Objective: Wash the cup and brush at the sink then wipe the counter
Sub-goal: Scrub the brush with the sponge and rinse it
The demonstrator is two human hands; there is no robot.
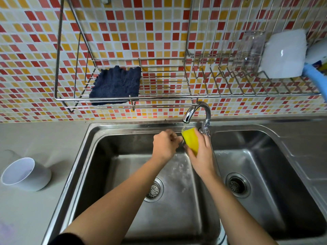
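Observation:
Over the left sink basin point(109, 174), my right hand point(201, 154) grips a yellow cup point(191, 140), tilted with its mouth up under the tap's spout point(187, 118). A thin stream of water falls onto the cup's rim. My left hand point(165, 144) is closed just left of the cup's mouth, pinching a thin brush point(181, 140) of which only a small grey bit shows. A dark blue cloth point(115, 84) lies on the wire rack above the sink.
A white cup point(26, 174) stands on the grey counter point(44, 135) at the left. The wire dish rack point(177, 98) on the tiled wall holds a clear container point(249, 50) and a white bowl point(283, 53). A second basin point(265, 156) lies to the right.

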